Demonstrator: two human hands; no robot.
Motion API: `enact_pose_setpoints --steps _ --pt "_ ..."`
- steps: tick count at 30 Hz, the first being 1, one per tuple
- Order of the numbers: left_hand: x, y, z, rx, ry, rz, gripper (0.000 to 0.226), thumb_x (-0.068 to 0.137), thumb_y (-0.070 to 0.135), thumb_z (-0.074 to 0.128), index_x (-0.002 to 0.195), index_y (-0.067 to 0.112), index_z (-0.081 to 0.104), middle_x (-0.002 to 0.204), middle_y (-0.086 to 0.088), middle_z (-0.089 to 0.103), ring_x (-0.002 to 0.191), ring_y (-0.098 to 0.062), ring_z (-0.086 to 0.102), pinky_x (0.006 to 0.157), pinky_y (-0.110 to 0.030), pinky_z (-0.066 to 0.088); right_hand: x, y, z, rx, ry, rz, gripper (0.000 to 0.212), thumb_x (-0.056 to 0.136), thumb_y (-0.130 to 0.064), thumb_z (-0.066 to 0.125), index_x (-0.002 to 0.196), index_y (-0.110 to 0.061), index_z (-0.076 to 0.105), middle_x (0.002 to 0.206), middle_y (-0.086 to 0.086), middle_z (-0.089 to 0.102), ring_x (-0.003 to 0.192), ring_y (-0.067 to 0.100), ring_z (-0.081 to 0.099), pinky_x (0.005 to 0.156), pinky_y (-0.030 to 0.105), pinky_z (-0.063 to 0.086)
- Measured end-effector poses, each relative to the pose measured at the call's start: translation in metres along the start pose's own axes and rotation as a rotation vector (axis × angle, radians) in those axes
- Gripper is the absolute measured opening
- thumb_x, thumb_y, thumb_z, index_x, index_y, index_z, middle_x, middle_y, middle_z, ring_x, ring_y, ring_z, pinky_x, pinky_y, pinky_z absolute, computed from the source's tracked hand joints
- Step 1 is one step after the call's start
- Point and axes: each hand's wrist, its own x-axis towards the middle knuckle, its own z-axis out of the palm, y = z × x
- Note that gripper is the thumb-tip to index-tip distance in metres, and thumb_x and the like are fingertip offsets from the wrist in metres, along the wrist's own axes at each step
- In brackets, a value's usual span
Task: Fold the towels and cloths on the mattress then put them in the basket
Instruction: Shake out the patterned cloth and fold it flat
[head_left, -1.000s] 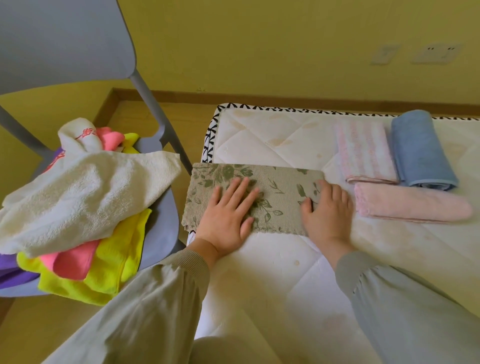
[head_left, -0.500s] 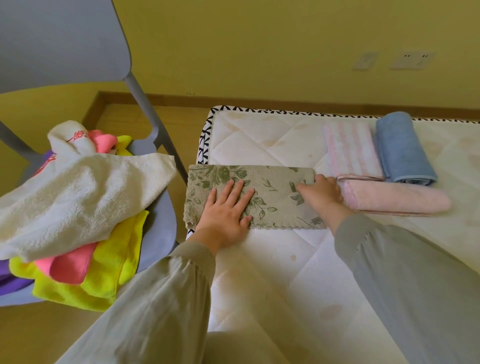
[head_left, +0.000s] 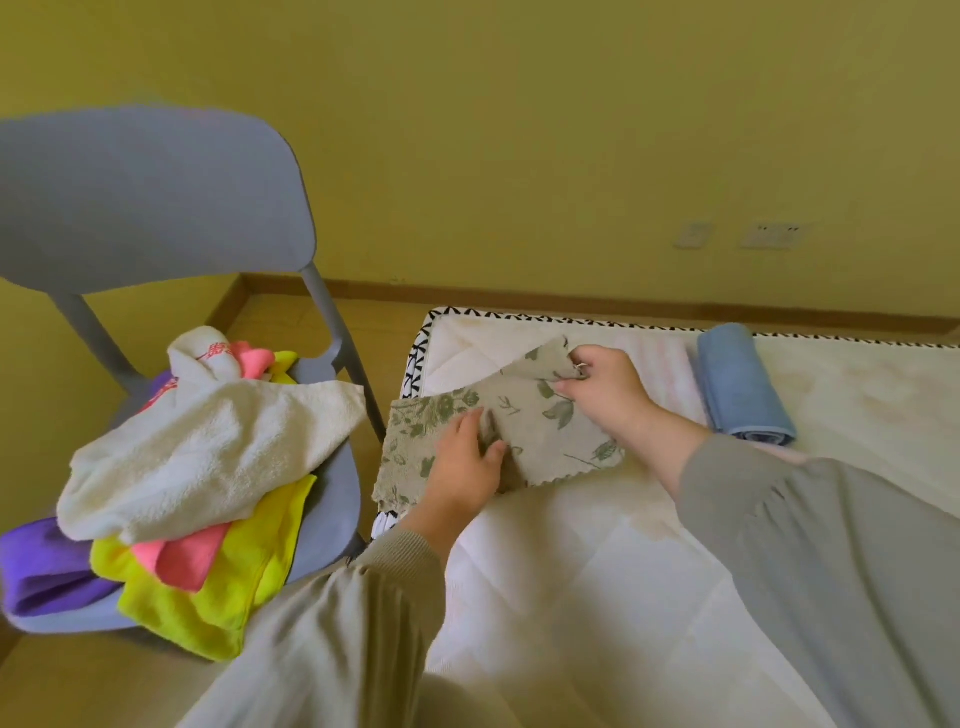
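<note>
Down at the near-left corner of the white quilted mattress (head_left: 597, 571) with the black-and-white zigzag trim, from the head view, we've got the olive-grey fleecy leaf-print cloth (head_left: 524, 415) mid-fold. Its left part lies flat on the mattress and sticks out a bit over the edge, and its right part is raised off the surface and tilted up. Our left hand (head_left: 467, 462) sits on the middle of the leaf-print cloth, fingers bent and thumb tucked in, with a ridge of fabric nipped between them right at the crease. Our right hand (head_left: 608, 395) has the far corner pinched between thumb and fingertips and holds it up in the air, the other fingers curled in. Further right on the mattress sits a rolled blue towel (head_left: 743, 389), and just beside it, mostly hidden behind the right hand, is a folded pale pink striped cloth (head_left: 670, 364). Left of the mattress stands a grey-blue plastic chair (head_left: 156, 208) with a loose heap on its seat: a cream terry towel (head_left: 208, 457) on top, a neon yellow cloth (head_left: 208, 597), a coral pink cloth (head_left: 182, 556) and a purple cloth (head_left: 41, 566) poking out underneath. Both our sleeves are greyish. Behind it all is a yellow wall (head_left: 519, 130) with two sockets (head_left: 769, 236).
</note>
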Motion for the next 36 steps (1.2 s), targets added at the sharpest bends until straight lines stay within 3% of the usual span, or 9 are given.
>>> enact_pose_setpoints --steps 5,9,16,19,22,25,31,34,36 --pt "0.006 0.074 -0.061 -0.351 0.002 0.048 0.075 0.089 0.007 0.06 0.151 0.022 0.021 0.154 0.005 0.027 0.139 -0.015 0.03 0.103 -0.031 0.033 -0.012 -0.052 -0.029 -0.09 -0.078 -0.183 0.009 0.076 0.001 0.073 0.078 0.002 0.065 0.083 0.016 0.066 0.082 0.018 0.056 0.073 0.025 0.042" --pt "-0.004 0.114 -0.101 -0.396 -0.079 0.125 0.066 0.085 -0.001 0.062 0.144 0.018 0.038 0.132 0.002 0.053 0.119 -0.011 0.046 0.089 -0.026 0.037 -0.029 -0.091 -0.047 -0.199 -0.111 -0.292 0.011 0.073 -0.008 0.079 0.074 -0.008 0.068 0.082 0.013 0.07 0.075 0.021 0.06 0.076 0.031 0.048" --pt "-0.035 0.145 -0.126 -0.441 -0.065 0.199 0.003 0.084 0.01 0.069 0.086 0.013 0.07 0.083 0.0 0.071 0.077 -0.007 0.064 0.079 -0.02 0.049 -0.062 -0.133 -0.072 -0.29 -0.098 -0.405 0.025 0.068 -0.011 0.082 0.064 -0.018 0.059 0.058 -0.004 0.052 0.055 0.013 0.043 0.057 0.026 0.034" --pt "-0.043 0.153 -0.126 -0.458 0.033 0.189 0.016 0.087 0.015 0.068 0.073 0.01 0.066 0.073 0.0 0.067 0.073 -0.013 0.06 0.083 -0.029 0.051 -0.075 -0.143 -0.082 -0.385 -0.102 -0.417 0.024 0.072 -0.017 0.081 0.071 -0.018 0.057 0.059 -0.004 0.046 0.054 0.012 0.039 0.054 0.026 0.03" --pt "-0.052 0.162 -0.124 -0.388 0.148 0.192 0.019 0.091 0.02 0.065 0.078 0.007 0.06 0.072 -0.004 0.058 0.071 -0.017 0.052 0.073 -0.032 0.048 -0.084 -0.144 -0.094 -0.492 -0.153 -0.378 0.014 0.077 -0.015 0.077 0.079 -0.011 0.063 0.066 0.003 0.053 0.058 0.016 0.045 0.056 0.026 0.035" --pt "-0.06 0.167 -0.125 -0.339 0.218 0.211 0.022 0.093 0.023 0.062 0.078 0.008 0.058 0.065 -0.002 0.052 0.062 -0.016 0.046 0.063 -0.03 0.042 -0.09 -0.142 -0.109 -0.499 -0.143 -0.307 0.022 0.079 -0.008 0.072 0.076 0.007 0.057 0.06 0.004 0.04 0.054 0.018 0.037 0.05 0.025 0.029" --pt "-0.075 0.151 -0.129 -0.411 0.277 0.095 0.017 0.094 0.027 0.06 0.088 0.012 0.057 0.072 -0.006 0.052 0.059 -0.014 0.047 0.06 -0.026 0.046 -0.1 -0.13 -0.117 -0.34 -0.064 -0.27 0.022 0.085 -0.012 0.069 0.067 -0.008 0.058 0.06 0.004 0.043 0.055 0.017 0.037 0.051 0.024 0.028" --pt "-0.082 0.144 -0.127 -0.469 0.283 0.05 0.017 0.096 0.028 0.056 0.087 0.013 0.054 0.072 -0.008 0.049 0.06 -0.015 0.048 0.064 -0.031 0.053 -0.104 -0.126 -0.112 -0.127 -0.043 -0.228 0.009 0.086 -0.016 0.069 0.089 -0.008 0.066 0.077 0.003 0.056 0.07 0.018 0.048 0.064 0.026 0.037" --pt "-0.088 0.142 -0.128 -0.505 0.234 0.024 0.018 0.096 0.027 0.056 0.087 0.012 0.053 0.071 -0.008 0.047 0.058 -0.016 0.047 0.065 -0.034 0.054 -0.104 -0.123 -0.111 -0.045 -0.047 -0.177 0.026 0.087 -0.018 0.068 0.11 -0.007 0.063 0.093 0.005 0.059 0.082 0.02 0.055 0.074 0.028 0.043"
